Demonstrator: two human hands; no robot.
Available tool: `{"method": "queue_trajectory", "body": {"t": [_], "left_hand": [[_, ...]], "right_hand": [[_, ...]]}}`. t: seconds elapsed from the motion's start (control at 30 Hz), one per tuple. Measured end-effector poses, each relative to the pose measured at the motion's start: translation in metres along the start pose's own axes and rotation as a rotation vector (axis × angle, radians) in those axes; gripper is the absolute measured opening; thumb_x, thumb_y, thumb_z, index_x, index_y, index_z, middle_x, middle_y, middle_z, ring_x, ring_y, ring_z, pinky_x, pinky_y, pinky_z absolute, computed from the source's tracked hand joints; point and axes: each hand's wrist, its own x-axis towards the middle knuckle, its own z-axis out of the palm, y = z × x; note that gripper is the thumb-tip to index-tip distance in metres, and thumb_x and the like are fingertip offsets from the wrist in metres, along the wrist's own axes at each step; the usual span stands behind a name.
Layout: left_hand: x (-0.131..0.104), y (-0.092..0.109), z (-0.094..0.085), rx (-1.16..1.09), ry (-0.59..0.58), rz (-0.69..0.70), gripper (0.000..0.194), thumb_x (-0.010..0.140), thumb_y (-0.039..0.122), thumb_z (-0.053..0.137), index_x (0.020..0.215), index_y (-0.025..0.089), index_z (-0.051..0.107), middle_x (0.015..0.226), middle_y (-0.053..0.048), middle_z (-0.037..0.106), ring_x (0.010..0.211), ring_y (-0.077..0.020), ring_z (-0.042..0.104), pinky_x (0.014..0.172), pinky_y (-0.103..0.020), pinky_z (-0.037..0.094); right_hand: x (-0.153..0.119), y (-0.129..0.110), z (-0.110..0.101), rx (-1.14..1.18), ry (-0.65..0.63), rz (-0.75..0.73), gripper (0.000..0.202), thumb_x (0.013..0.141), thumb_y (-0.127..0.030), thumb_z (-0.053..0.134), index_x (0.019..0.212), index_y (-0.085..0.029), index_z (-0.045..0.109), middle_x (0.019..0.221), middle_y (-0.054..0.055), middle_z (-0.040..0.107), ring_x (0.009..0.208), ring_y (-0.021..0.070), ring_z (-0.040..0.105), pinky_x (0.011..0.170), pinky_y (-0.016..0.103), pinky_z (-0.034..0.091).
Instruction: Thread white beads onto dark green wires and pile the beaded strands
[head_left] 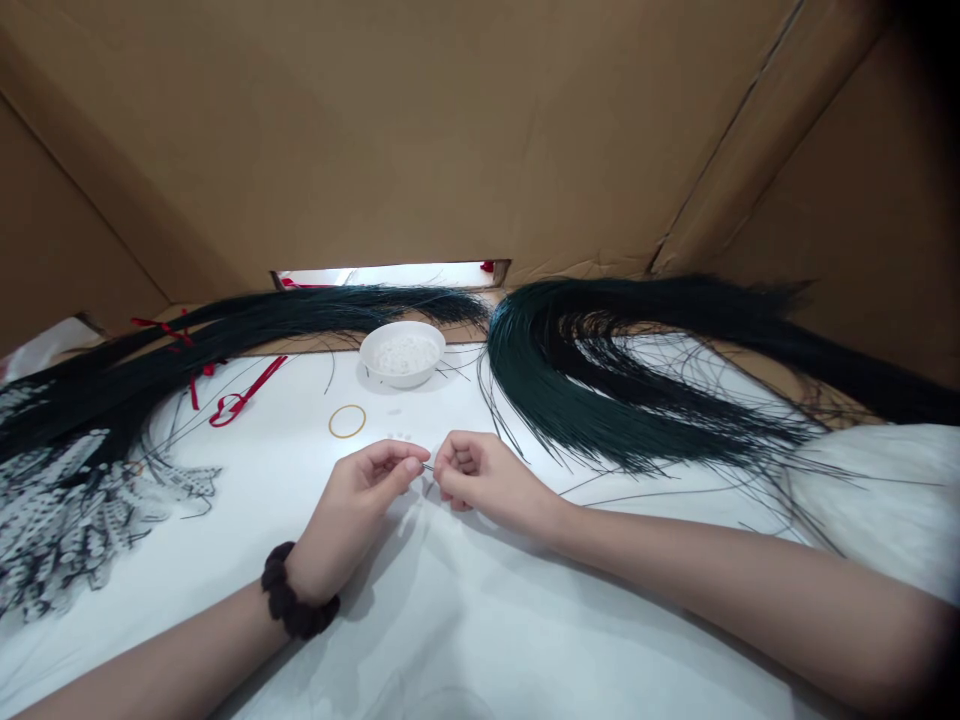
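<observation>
My left hand (367,495) and my right hand (487,478) meet low over the white table surface. Between their fingertips shows a short bit of thin dark strand (428,467), pinched from both sides. Most of it is hidden by my fingers. Just beyond my hands stands a white bowl (403,376) with many small whitish, clear pieces in it. A few similar small pieces (399,436) lie on the table near my left fingertips. A yellow rubber band (347,421) lies flat to the left of them.
A thick bundle of dark green strands (555,395) bends round at the right. Another bundle (300,318) runs left, its ends carrying white pieces (82,500). Red ribbon (251,390) lies nearby. Cardboard walls (390,130) enclose the back and sides; white plastic (885,490) sits right.
</observation>
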Motion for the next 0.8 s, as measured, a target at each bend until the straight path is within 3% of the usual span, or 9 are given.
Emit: {"method": "queue_trajectory", "body": {"t": [0.8], "left_hand": [[0.0004,-0.0003,-0.0008,-0.015,-0.033,-0.003,0.015,0.073,0.027,0.054,0.079,0.017,0.063,0.070,-0.001,0.058,0.063,-0.0122,0.046,0.061,-0.022,0.035]], "right_hand": [[0.0009,0.0071,0.0018,-0.055,0.024,-0.070,0.002,0.066,-0.014,0.046,0.065,-0.015,0.048,0.059,-0.002,0.049,0.050,0.0074,0.049,0.049,0.019,0.038]]}}
